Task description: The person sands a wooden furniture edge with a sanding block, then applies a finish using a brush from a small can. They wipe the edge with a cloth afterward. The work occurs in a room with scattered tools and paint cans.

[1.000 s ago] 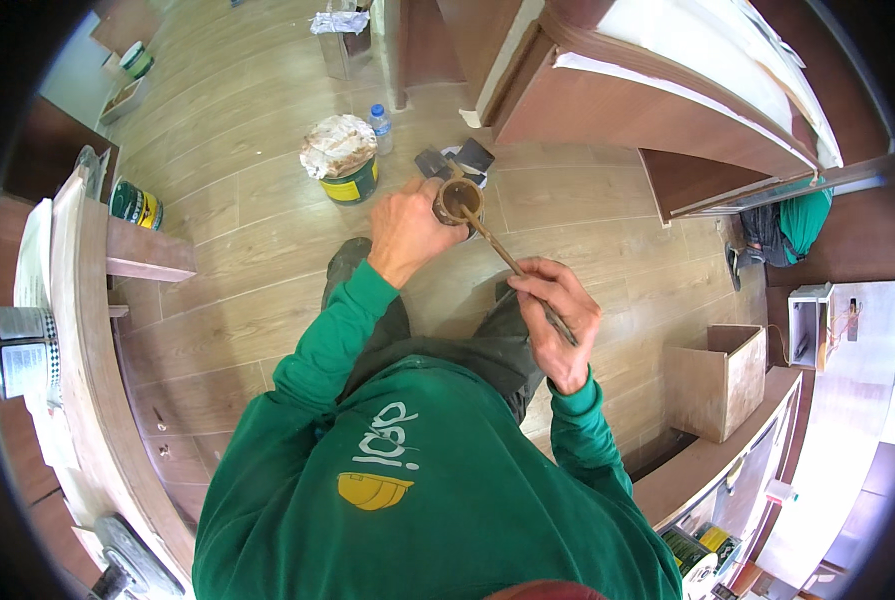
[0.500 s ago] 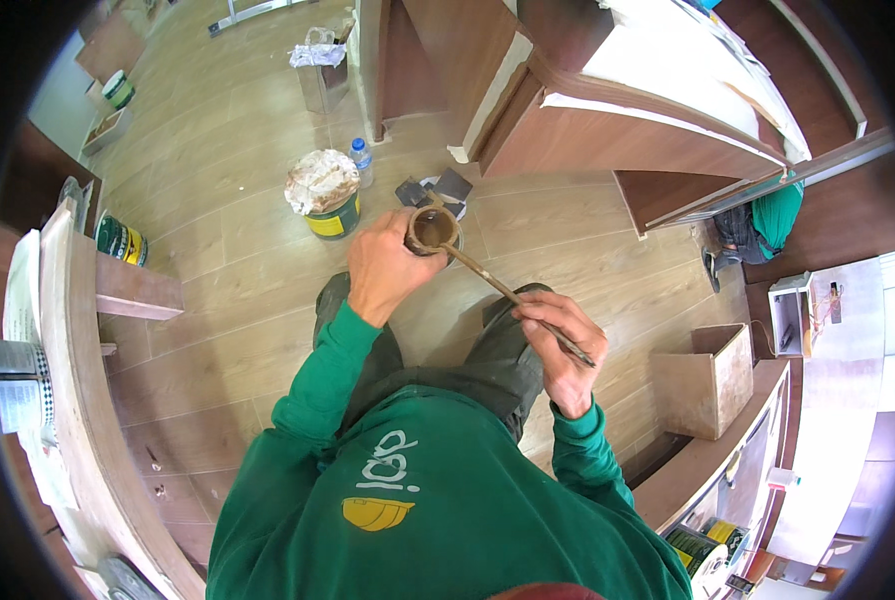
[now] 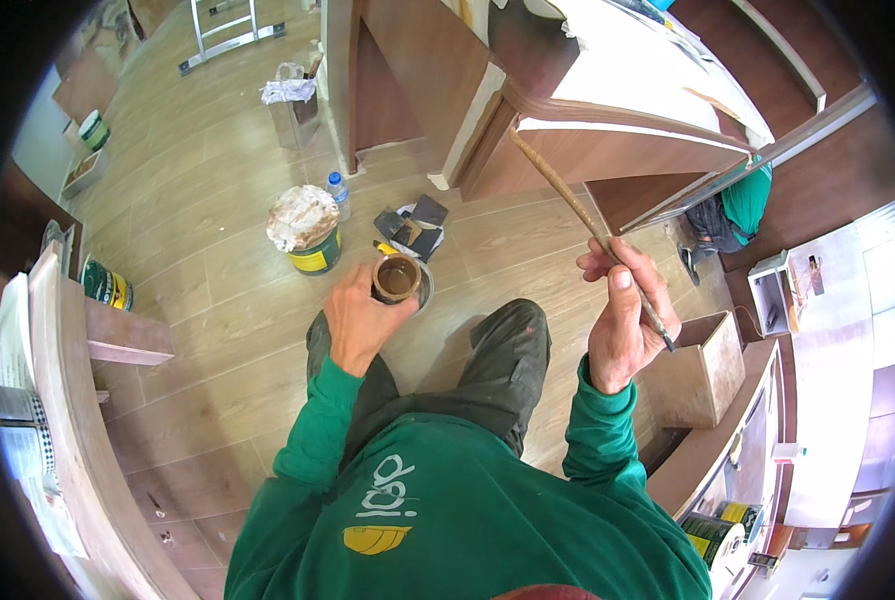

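My left hand (image 3: 357, 325) is closed round a small cup (image 3: 397, 278) of brown liquid, with a round grey object partly hidden beneath it. My right hand (image 3: 627, 310) grips a long, thin, brown-stained brush (image 3: 557, 180), raised clear of the cup. The brush's upper end overlaps the moulded edge of the wooden cabinet (image 3: 617, 160); I cannot tell whether it touches. Just beyond the cup, a green bucket (image 3: 312, 255) with a stained white top stands on the floor beside a water bottle (image 3: 339, 200) and some dark pads (image 3: 422, 225).
A ladder (image 3: 232, 50) and a bin (image 3: 292, 120) are farther back. A person (image 3: 742, 205) in green crouches at the right, beside the cabinet. A pale bench (image 3: 82, 430) runs along my left; an open wooden box (image 3: 692, 375) sits on a ledge at my right.
The brush has come out of the cup and risen forward and right in my right hand. My left hand and cup have moved lower and left in the view, which has shifted.
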{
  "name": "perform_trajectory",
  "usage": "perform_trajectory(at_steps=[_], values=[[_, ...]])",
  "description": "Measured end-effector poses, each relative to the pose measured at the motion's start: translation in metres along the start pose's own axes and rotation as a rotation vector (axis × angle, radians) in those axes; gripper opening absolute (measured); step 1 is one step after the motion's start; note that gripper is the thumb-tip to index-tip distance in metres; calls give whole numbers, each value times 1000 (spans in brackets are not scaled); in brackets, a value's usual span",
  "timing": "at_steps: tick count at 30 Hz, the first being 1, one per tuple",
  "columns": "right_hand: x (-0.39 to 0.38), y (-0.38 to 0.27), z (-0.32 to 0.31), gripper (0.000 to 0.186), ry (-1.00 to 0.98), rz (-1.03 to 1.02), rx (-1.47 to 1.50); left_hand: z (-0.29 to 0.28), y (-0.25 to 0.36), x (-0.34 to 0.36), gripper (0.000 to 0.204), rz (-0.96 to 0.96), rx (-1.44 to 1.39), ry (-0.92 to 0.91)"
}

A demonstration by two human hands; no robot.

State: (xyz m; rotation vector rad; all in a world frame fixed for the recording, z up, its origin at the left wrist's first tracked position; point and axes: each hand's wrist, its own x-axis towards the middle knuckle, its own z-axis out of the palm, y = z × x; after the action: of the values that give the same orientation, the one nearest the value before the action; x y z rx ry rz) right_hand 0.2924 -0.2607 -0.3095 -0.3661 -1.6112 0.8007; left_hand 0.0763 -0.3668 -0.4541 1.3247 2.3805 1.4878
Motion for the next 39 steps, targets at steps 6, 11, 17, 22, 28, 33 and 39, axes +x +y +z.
perform_trajectory(at_steps=[6, 11, 17, 22, 28, 33, 39], values=[[5, -4, 5, 20, 1, -8, -22, 1, -6, -5, 47, -28, -25, -15], [7, -5, 5, 20, -20, -16, -65, 0, -5, -5, 48, -55, -35, -28], [7, -4, 5, 20, -17, 3, -59, 0, -7, -4, 47, -31, -52, -2], [1, -4, 3, 21, -24, 0, -45, 2, -8, -4, 46, -30, -47, 8], [8, -8, 6, 20, -26, -11, -49, 3, -8, -5, 49, -45, -14, -8], [-2, 2, 0, 21, -60, 16, -104, 5, -13, -7, 50, -44, -21, -30], [2, -5, 6, 21, -15, -22, -48, 6, -12, -9, 49, -57, -16, -32]])
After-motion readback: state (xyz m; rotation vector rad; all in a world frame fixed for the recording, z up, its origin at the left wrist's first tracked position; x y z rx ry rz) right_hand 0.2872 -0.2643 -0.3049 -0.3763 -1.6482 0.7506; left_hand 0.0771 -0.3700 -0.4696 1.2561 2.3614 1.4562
